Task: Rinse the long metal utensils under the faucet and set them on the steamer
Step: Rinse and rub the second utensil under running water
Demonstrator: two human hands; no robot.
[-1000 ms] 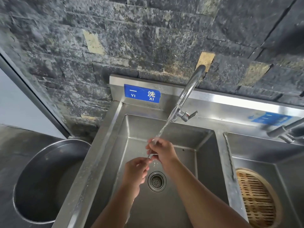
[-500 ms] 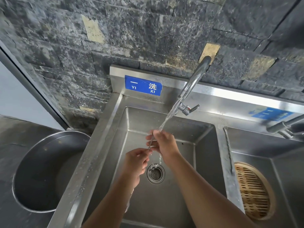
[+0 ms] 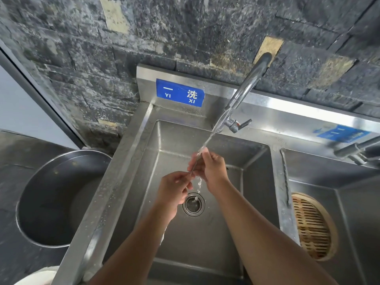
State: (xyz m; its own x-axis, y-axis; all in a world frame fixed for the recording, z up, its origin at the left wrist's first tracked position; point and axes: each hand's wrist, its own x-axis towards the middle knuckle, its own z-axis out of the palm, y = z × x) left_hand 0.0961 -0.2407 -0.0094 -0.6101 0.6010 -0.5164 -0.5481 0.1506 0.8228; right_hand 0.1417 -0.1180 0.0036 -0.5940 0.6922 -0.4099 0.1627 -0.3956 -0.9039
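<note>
Over the left steel sink basin [image 3: 255, 182], the person holds a long thin metal utensil [image 3: 195, 164] between both hands, right in the stream of water [image 3: 209, 138] that falls from the curved chrome faucet [image 3: 246, 89]. Its long axis is steep, the upper end pointing toward 1 o'clock at the spout and the lower end toward 7 o'clock. The left hand [image 3: 174, 190] pinches the lower end with fingers [image 3: 186, 177] drawn together on it, while the right hand [image 3: 212, 169] has its fingers [image 3: 197, 167] curled round the shaft higher up. Water runs off below them into the round drain [image 3: 193, 204], at 6 o'clock from the hands. A second long metal utensil [image 3: 285, 177] lies along the steel divider [image 3: 277, 202] between the basins, its length running from 12 to 6 o'clock. Just past it, at 4 o'clock from the hands, the round bamboo steamer [image 3: 312, 225] sits in the right basin. A blue sign [image 3: 180, 92] is fixed to the backsplash at 11 o'clock, and a big round metal pot [image 3: 55, 198] stands at 9 o'clock. Against a second ago, the grip and the spot over the drain are the same. Only the view has dipped, so the steamer's near rim now shows.
</note>
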